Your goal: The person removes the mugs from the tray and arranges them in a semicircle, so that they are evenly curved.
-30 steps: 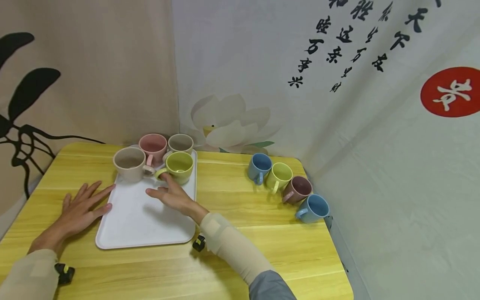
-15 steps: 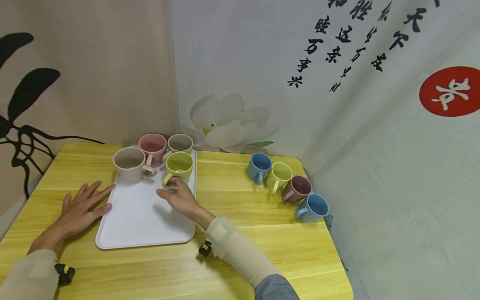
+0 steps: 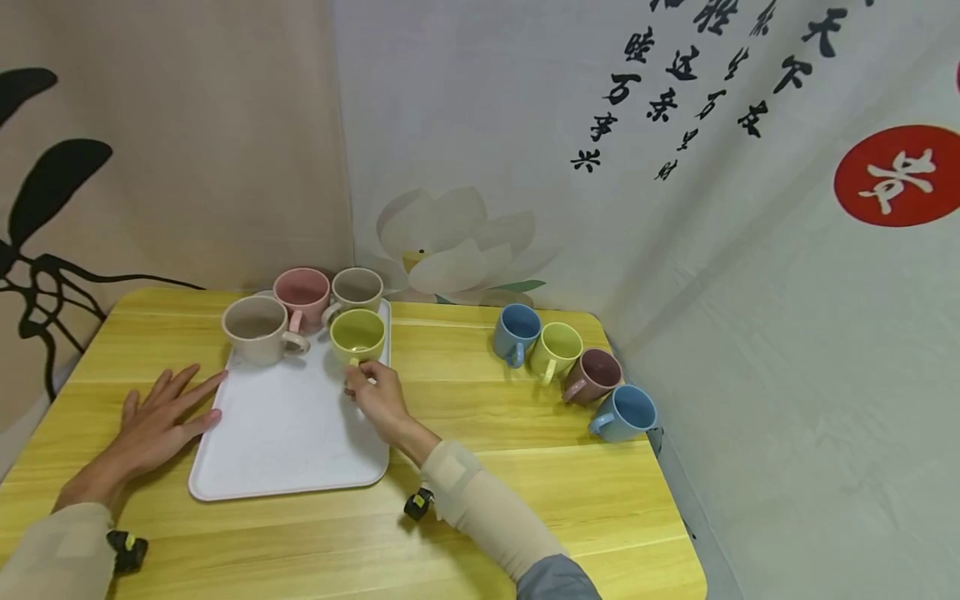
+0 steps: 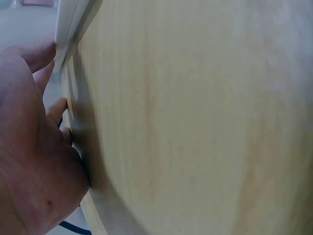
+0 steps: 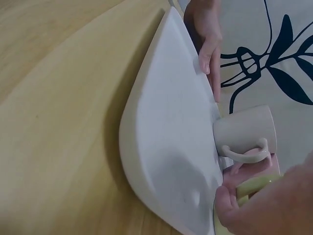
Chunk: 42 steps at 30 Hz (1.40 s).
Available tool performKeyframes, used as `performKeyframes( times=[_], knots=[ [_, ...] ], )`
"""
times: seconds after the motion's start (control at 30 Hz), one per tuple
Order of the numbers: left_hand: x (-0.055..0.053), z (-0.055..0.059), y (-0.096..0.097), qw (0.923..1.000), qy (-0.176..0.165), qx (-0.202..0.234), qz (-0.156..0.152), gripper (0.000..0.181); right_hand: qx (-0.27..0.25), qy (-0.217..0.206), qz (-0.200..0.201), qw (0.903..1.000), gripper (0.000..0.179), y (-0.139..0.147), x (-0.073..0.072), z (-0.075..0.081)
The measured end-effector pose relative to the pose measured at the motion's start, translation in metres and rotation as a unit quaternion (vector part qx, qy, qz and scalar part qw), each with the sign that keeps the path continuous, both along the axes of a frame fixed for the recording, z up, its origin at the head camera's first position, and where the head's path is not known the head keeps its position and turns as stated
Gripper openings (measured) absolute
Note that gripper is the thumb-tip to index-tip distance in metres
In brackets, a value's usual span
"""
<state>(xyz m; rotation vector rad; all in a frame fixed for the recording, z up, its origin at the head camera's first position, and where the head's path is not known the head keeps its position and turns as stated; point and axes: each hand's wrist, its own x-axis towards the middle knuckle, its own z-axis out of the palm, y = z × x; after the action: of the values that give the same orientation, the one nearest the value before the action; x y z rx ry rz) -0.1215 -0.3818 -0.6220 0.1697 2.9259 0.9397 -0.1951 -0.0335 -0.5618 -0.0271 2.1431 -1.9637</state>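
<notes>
My right hand (image 3: 381,404) pinches the handle of a yellow-green mug (image 3: 357,333), which stands upright on a white tray (image 3: 281,446). In the right wrist view, the thumb and a finger meet at that yellow-green handle (image 5: 254,185); the mug body is mostly hidden by the hand. Around it on the tray's far part are a large beige mug (image 3: 255,329), a pink mug (image 3: 302,293) and a grey-beige mug (image 3: 357,287). My left hand (image 3: 156,433) lies on the table with fingers spread, its thumb and forefinger at the tray's left edge.
To the right on the wooden table (image 3: 480,500) stand a blue mug (image 3: 516,333), a yellow mug (image 3: 555,348), a maroon mug (image 3: 594,375) and another blue mug (image 3: 625,414). A printed cloth wall (image 3: 465,125) borders the table's back and right side.
The yellow-green mug's handle has swung from pointing left to pointing toward the front. My right hand has moved right and nearer with it. The left hand has stayed in place.
</notes>
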Motion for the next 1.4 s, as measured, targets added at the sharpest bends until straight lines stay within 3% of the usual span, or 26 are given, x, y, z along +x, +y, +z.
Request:
performKeyframes(
  times=[0.5, 1.4],
  knots=[
    [0.001, -0.002, 0.001, 1.0000, -0.003, 0.002, 0.004, 0.071, -0.011, 0.025, -0.041, 0.9988, 0.019, 0.006, 0.001, -0.005],
    [0.002, 0.001, 0.001, 1.0000, 0.001, 0.004, 0.006, 0.070, -0.002, 0.062, 0.002, 0.9981, 0.017, 0.018, 0.013, 0.022]
  ],
)
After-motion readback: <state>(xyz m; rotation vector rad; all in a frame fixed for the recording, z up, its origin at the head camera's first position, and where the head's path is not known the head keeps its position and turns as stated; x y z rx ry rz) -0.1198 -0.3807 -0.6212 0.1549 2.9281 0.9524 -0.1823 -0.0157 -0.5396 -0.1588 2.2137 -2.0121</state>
